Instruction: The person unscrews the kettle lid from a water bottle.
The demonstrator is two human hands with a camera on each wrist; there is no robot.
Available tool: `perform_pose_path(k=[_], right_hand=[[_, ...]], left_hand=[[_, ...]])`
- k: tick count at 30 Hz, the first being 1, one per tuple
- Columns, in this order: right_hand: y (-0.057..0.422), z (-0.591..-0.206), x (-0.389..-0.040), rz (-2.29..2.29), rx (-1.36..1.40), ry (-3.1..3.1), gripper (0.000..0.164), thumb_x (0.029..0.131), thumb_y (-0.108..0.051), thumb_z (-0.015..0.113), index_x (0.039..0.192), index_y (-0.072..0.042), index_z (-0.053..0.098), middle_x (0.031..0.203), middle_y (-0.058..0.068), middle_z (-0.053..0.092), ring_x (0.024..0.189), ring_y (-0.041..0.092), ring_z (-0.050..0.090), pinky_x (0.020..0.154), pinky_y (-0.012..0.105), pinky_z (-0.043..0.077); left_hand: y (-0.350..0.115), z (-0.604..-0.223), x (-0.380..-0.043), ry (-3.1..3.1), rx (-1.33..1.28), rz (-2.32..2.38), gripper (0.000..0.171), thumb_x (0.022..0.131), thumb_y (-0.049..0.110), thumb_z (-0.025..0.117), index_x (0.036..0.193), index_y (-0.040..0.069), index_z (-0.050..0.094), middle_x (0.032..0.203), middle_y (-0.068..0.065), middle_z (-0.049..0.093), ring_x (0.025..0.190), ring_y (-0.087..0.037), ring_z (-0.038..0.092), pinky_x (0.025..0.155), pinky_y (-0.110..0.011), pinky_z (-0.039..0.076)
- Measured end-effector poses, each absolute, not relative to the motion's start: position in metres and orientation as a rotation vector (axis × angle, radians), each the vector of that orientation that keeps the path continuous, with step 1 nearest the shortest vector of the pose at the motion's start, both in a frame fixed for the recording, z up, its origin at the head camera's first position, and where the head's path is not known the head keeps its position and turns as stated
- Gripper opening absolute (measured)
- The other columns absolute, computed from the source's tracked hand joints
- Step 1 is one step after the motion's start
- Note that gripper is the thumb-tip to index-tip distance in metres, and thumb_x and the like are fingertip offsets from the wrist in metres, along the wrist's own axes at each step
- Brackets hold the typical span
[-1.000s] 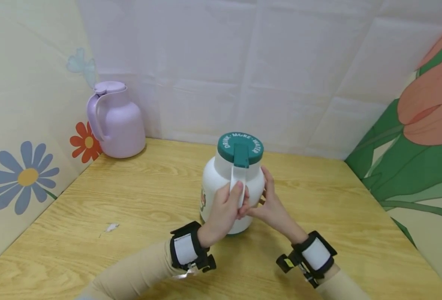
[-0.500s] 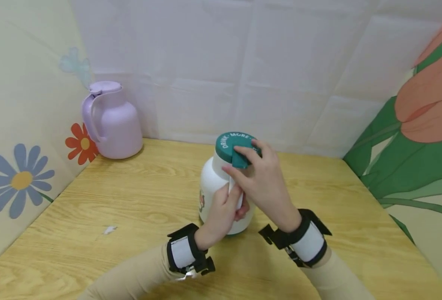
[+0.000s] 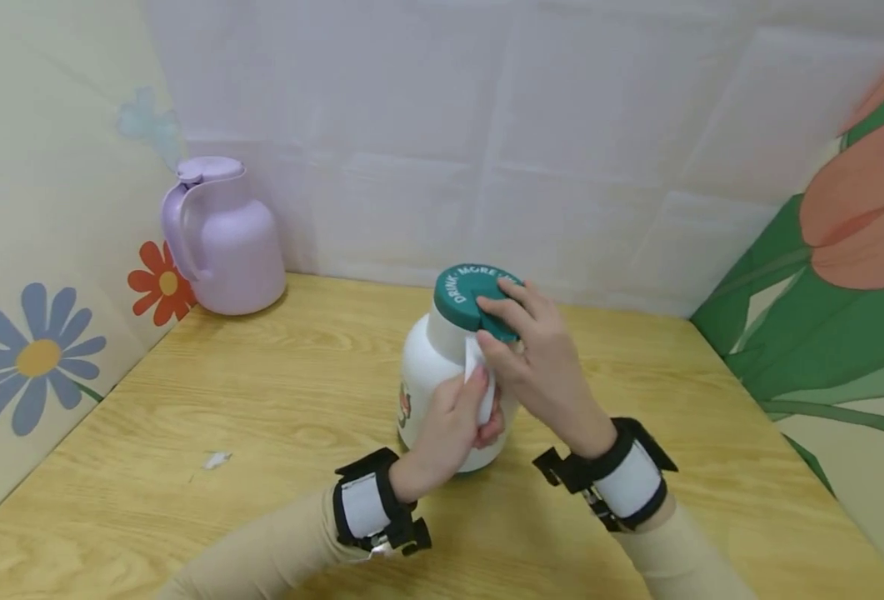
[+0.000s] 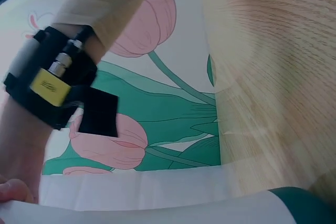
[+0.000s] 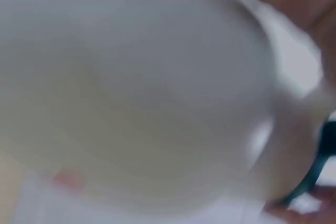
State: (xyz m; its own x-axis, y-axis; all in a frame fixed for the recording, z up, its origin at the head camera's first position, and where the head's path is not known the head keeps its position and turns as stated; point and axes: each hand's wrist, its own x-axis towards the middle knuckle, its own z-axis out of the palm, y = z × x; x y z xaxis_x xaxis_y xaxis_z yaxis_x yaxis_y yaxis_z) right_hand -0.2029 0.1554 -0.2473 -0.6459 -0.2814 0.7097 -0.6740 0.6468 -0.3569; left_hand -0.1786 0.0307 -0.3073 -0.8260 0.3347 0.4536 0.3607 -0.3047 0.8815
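A white jug [image 3: 430, 367] with a green base and a small picture on its side stands upright on the table. My left hand [image 3: 445, 429] grips its white handle [image 3: 484, 404], thumb along the top. My right hand [image 3: 550, 367] holds the jug's round green lid [image 3: 460, 292], lettered "DRINK MORE", with fingers over its top and right side. In the right wrist view the blurred jug [image 5: 147, 98] fills most of the picture, fingertips [image 5: 294, 214] at the green lid edge. The left wrist view catches the jug's white side [image 4: 199, 214] along the bottom.
A lilac jug [image 3: 242, 250] stands at the back left of the wood-patterned table [image 3: 299, 367]. White scuff [image 3: 217, 460] marks the left part of the tabletop. A pale sheet [image 3: 412, 150] hangs behind, with flower-printed panels [image 3: 854, 250] at both sides.
My right hand has come up from the jug's side onto the lid. The lid's tab has turned rightward, away from over the handle. My left hand keeps its grip.
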Motion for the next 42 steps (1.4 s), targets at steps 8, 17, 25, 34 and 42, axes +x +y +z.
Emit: perform_pose_path(k=[8,17,25,34,42], right_hand=[[0.215,-0.248,-0.237,1.479,1.238,-2.175,0.025,0.094,-0.017,0.052,0.115,-0.017,0.064,0.143,0.005,0.043,0.141,0.032,0.016,0.107,0.064,0.005],[0.244,-0.226,-0.249,1.397,1.130,-2.618,0.033,0.100,-0.015,0.039,0.128,-0.013,0.055,0.153,0.002,0.023,0.144,0.020,-0.002,0.103,0.069,-0.001],[0.187,-0.224,-0.210,0.626,0.935,-2.232,0.027,0.084,-0.018,0.069,0.106,-0.001,0.066,0.121,0.016,0.058,0.117,0.033,0.052,0.092,0.053,0.044],[0.150,-0.224,-0.201,0.261,0.809,-2.159,0.025,0.076,-0.015,0.076,0.096,-0.001,0.071,0.098,0.018,0.069,0.093,0.034,0.064,0.092,0.055,0.043],[0.186,-0.227,-0.235,0.751,1.096,-2.132,0.023,0.069,0.008,0.070,0.091,0.003,0.068,0.104,0.021,0.066,0.109,0.036,0.058,0.106,0.061,0.020]], left_hand=[[0.033,-0.308,-0.173,-1.882,-0.927,-2.379,0.046,0.103,0.028,0.026,0.075,-0.005,0.043,0.053,-0.003,0.040,0.045,-0.007,0.037,0.045,-0.020,0.032],[0.031,-0.308,-0.173,-1.892,-0.879,-2.394,0.044,0.103,0.028,0.026,0.077,-0.003,0.043,0.054,-0.004,0.040,0.046,-0.008,0.038,0.046,-0.020,0.033],[0.032,-0.308,-0.172,-1.881,-0.885,-2.357,0.044,0.103,0.025,0.025,0.076,-0.004,0.043,0.053,-0.003,0.040,0.045,-0.006,0.036,0.045,-0.019,0.032],[0.029,-0.304,-0.177,-1.878,-0.882,-2.371,0.045,0.104,0.028,0.024,0.075,-0.002,0.042,0.053,-0.003,0.039,0.045,-0.006,0.035,0.045,-0.020,0.031],[0.026,-0.303,-0.176,-1.912,-0.838,-2.377,0.041,0.103,0.026,0.026,0.077,0.000,0.043,0.054,-0.004,0.040,0.047,-0.007,0.037,0.047,-0.019,0.033]])
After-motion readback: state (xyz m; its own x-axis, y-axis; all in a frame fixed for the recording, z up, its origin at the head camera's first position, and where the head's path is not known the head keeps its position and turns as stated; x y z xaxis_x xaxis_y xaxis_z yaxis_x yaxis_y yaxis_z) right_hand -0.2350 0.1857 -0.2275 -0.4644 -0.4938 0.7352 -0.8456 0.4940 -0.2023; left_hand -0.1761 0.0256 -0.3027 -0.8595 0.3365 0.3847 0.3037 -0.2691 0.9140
